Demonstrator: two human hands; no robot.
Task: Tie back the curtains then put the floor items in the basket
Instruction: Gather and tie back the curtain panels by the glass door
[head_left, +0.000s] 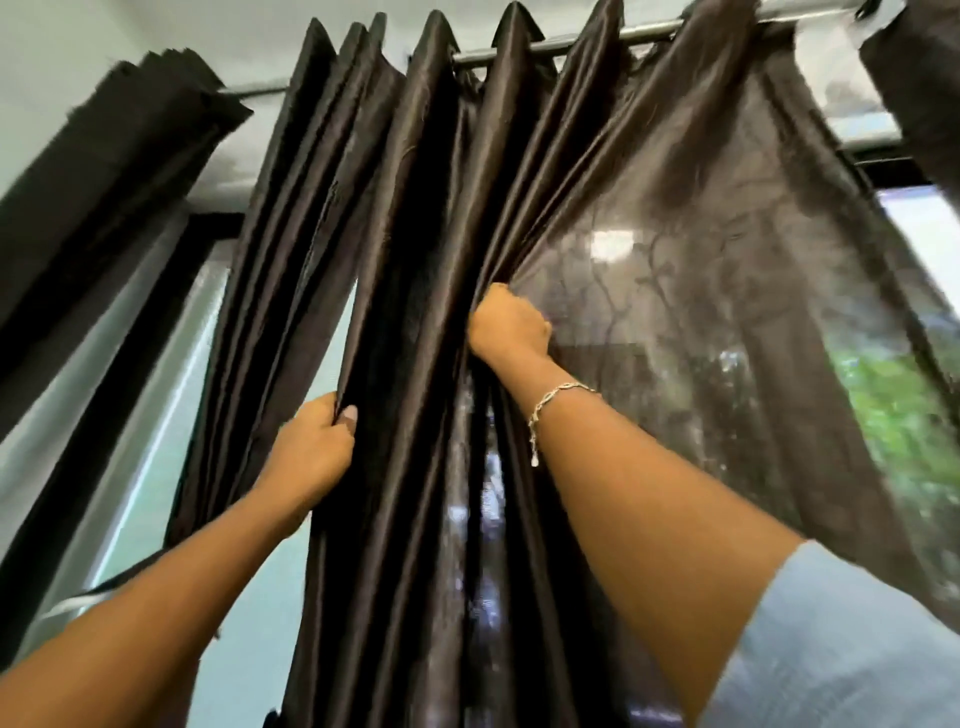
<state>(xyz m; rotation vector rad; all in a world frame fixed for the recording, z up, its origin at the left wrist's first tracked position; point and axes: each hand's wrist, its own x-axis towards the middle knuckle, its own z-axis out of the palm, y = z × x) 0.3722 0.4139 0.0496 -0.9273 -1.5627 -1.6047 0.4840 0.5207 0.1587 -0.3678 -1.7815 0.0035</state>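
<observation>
**Both hands gathering the dark curtain**

We look up at a dark brown satin curtain (415, 208) hanging in deep folds from a metal rod (639, 34) in front of the window (904, 415). Our left hand (311, 452) pinches the curtain's left edge between thumb and curled fingers. Our right hand (509, 327), higher up and further right, is fisted round a bunch of folds; its wrist carries a chain bracelet (550, 405). To the right of that fist the cloth spreads thin against the light. A second dark panel (104, 156) hangs bunched at far left.
</observation>
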